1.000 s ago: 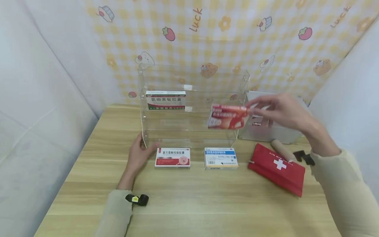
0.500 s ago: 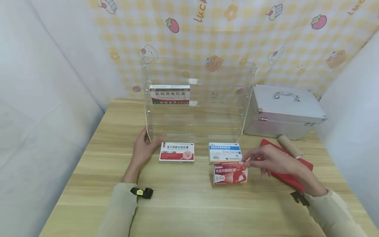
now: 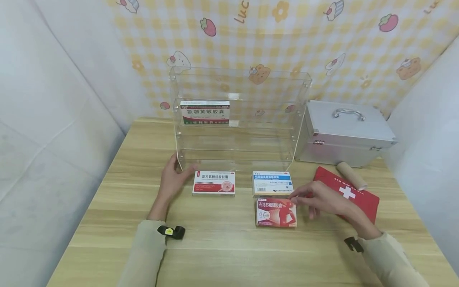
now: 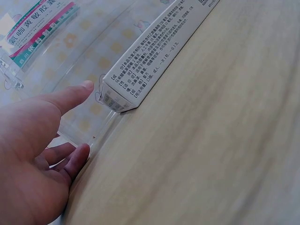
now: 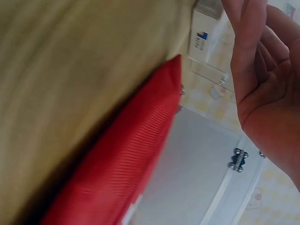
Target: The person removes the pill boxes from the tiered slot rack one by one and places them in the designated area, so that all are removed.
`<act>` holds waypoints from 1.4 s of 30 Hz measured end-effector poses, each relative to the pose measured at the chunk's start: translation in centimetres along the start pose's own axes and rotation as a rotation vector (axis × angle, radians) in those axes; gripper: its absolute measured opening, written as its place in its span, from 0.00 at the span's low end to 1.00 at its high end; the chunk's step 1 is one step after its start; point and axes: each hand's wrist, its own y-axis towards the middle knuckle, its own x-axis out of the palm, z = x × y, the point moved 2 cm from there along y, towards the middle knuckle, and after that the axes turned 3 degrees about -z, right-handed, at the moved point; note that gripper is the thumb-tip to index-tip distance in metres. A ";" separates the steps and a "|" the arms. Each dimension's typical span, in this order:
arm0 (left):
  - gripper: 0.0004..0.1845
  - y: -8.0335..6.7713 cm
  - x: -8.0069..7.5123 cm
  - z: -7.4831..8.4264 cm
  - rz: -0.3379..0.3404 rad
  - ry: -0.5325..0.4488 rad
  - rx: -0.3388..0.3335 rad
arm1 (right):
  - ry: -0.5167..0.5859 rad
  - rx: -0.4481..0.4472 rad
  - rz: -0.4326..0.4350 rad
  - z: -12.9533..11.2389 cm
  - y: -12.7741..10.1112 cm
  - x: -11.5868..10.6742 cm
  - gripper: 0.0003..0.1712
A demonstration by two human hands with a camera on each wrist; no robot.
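You are working at a light wooden table (image 3: pixel 229 247) set in a corner, with pale grey padded walls at both sides and a yellow checked backdrop (image 3: pixel 287 36) printed with strawberries and cupcakes behind it. At the back of the table stands a clear acrylic shelf rack (image 3: pixel 238 119); its upper shelf holds one green-and-white medicine box (image 3: pixel 204 112) at the left end. Just right of the rack sits a closed silver metal case (image 3: pixel 344 133) with a handle on its lid. Your left hand (image 3: pixel 173 180) rests on the table with relaxed fingers, touching the rack's lower left corner, just beside a red-and-white medicine box (image 3: pixel 214 183). Your right hand (image 3: pixel 320 199) has its fingers loosely extended, the fingertips touching the right edge of the red medicine box (image 3: pixel 276 213), which lies flat just in front of a blue-and-white medicine box (image 3: pixel 272 183). Behind that hand lie a red first-aid pouch (image 3: pixel 353 195) and a beige roll (image 3: pixel 351 175).
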 end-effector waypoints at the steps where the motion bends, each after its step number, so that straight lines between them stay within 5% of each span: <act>1: 0.47 0.0 0.0 0.1 -0.001 -0.003 0.000 | 0.007 0.007 0.010 0.2 0.0 0.2 0.17; 31: 0.47 -0.2 0.0 0.0 0.009 -0.003 0.015 | -0.007 0.040 0.144 1.3 -0.5 1.3 0.16; 36: 0.47 -0.4 0.0 0.2 0.005 -0.002 0.015 | -0.053 0.052 0.199 0.0 -1.3 0.2 0.17; 42: 0.46 -0.5 0.0 0.2 0.017 0.007 0.006 | -0.191 -0.055 0.239 -4.2 0.1 -1.6 0.16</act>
